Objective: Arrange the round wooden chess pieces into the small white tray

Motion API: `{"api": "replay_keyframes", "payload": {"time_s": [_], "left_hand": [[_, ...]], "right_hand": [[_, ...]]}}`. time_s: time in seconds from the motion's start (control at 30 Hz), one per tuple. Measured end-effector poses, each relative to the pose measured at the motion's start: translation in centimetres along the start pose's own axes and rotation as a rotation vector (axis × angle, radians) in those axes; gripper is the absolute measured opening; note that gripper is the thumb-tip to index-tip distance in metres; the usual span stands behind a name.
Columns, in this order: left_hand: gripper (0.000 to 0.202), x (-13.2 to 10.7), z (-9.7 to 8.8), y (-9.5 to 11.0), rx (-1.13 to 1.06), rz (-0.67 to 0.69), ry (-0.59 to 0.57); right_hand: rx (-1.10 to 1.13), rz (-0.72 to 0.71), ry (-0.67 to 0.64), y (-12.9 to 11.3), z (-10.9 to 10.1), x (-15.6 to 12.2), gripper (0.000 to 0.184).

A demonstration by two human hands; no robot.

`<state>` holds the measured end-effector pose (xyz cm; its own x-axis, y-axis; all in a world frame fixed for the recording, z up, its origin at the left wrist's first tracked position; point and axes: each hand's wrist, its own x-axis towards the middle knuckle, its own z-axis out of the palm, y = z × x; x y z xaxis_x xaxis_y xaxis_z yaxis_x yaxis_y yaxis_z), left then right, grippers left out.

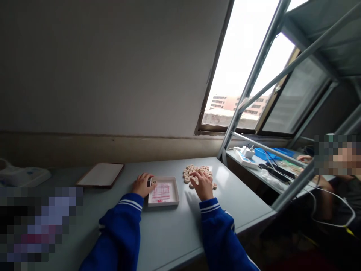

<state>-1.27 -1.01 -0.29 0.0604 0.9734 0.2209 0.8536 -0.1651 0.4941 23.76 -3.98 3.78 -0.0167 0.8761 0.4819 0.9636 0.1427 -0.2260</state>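
A shallow white box stands on the grey table, with pink-red printing on its floor. My left hand is closed on the box's left wall, the thumb over the inner side near a small dark character. To the right of the box lies a loose heap of round wooden Chinese chess pieces. Over the heap's front reaches my right hand, fingers bent and apart, the tips at the pieces. Part of the heap is hidden behind this hand.
A flat white lid-like tray with a brown rim lies at the back left. A white object sits further left. Grey metal bed-frame bars rise at the right. Beyond them, another person's hand is near a cluttered table with a blue tray and cables.
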Motion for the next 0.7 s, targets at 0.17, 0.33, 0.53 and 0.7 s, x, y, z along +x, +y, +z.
{"api": "replay_keyframes", "payload": {"time_s": [0.17, 0.33, 0.53, 0.7], "left_hand": [[0.033, -0.3, 0.0, 0.8, 0.02, 0.014, -0.044], [0.034, -0.2, -0.2, 1.0, 0.029, 0.012, -0.035], [0.036, 0.2, 0.6, -0.4, -0.029, 0.056, 0.031], [0.044, 0.7, 1.3, -2.2, -0.1, 0.07, 0.071]], "right_hand": [[-0.133, 0.078, -0.099, 1.2, 0.8, -2.2, 0.017], [-0.122, 0.018, -0.089, 0.4, 0.7, -1.9, 0.012], [0.099, -0.174, -0.152, 0.6, 0.8, -0.4, 0.008], [0.384, -0.396, -0.103, -1.6, 2.7, 1.3, 0.024]]}}
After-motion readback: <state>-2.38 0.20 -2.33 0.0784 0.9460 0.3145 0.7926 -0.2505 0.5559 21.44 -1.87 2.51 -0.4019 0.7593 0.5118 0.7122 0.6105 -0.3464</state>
